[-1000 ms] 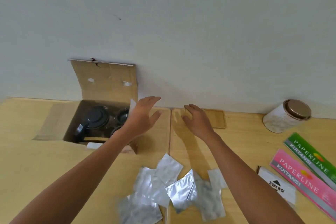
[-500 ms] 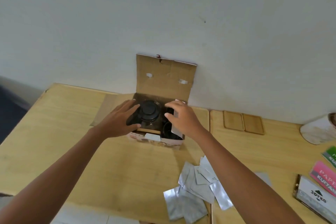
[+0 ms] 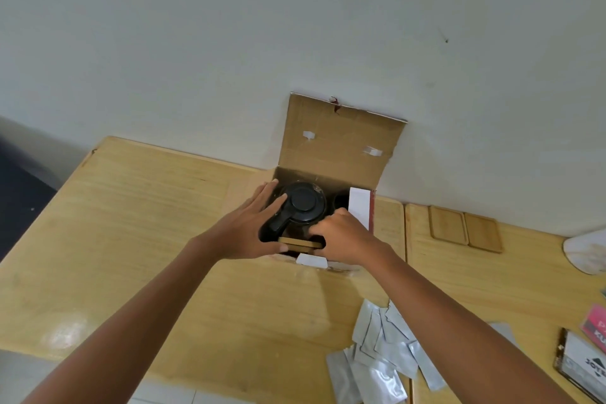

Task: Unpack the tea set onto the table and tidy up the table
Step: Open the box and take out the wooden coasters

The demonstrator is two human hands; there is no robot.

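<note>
An open cardboard box [image 3: 341, 144] stands against the wall, its lid flap up. Inside sits a black teapot [image 3: 303, 203] with a round lid and a handle pointing toward me. A dark cup [image 3: 341, 207] shows to its right, beside a white card divider [image 3: 359, 210]. A flat wooden piece [image 3: 300, 243] lies on edge along the box's near side. My left hand [image 3: 246, 233] reaches in with straight fingers against the teapot's left side. My right hand [image 3: 344, 236] has fingers curled down into the box at the teapot's right front; their tips are hidden.
Two wooden coasters [image 3: 465, 228] lie side by side right of the box. Several foil sachets [image 3: 383, 354] are scattered at the near right. A white tin [image 3: 587, 252], a pink booklet [image 3: 595, 328] and a small printed box [image 3: 583, 361] sit at the far right. The wooden table [image 3: 147, 239] ends at left.
Both hands moved left from the coasters to the box and went into it on either side of the teapot. My head has turned left and come closer to the box.
</note>
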